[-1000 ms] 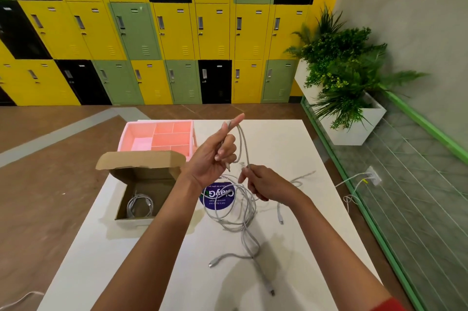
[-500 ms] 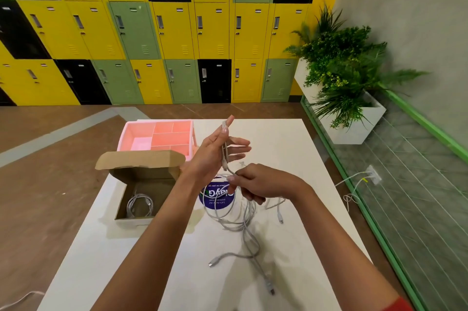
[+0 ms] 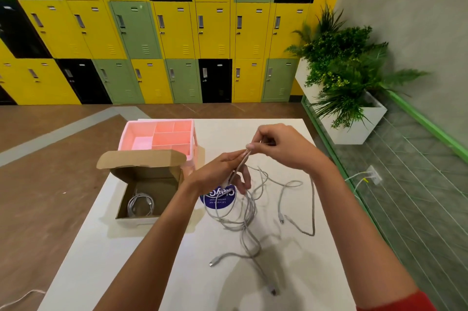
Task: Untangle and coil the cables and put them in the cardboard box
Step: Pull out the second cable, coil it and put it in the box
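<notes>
A person's two bare arms reach forward over a white table (image 3: 114,247), seen from a camera on the head. On the left side of the table stands an open brown cardboard box (image 3: 149,176), flap raised, with one coiled grey cable (image 3: 140,205) lying flat in its bottom. Directly behind the box sits a pink plastic tray with compartments (image 3: 141,133).

In the middle of the table lies a loose tangle of thin grey cables (image 3: 240,219), partly covering a round blue sticker (image 3: 217,200). Several plug ends trail out toward the near edge and to the right.

Both hands are raised above the tangle, fingertips almost meeting. The left hand (image 3: 217,173) holds a strand that runs along its fingers; the lower fingers are blurred, so exactly how they lie cannot be told. The right hand (image 3: 281,148) pinches the same strand between thumb and forefinger at its upper end, other fingers curled in. From the hands the cable hangs down into the heap.

This looks like the untangling step: one cable is being singled out. Next, that strand likely needs drawing free of the loops below, without tightening knots, then winding into a coil and setting into the box beside the first.

Yellow, green and black lockers (image 3: 177,32) line the far wall; a leafy plant in a white planter (image 3: 344,64) stands at right.
</notes>
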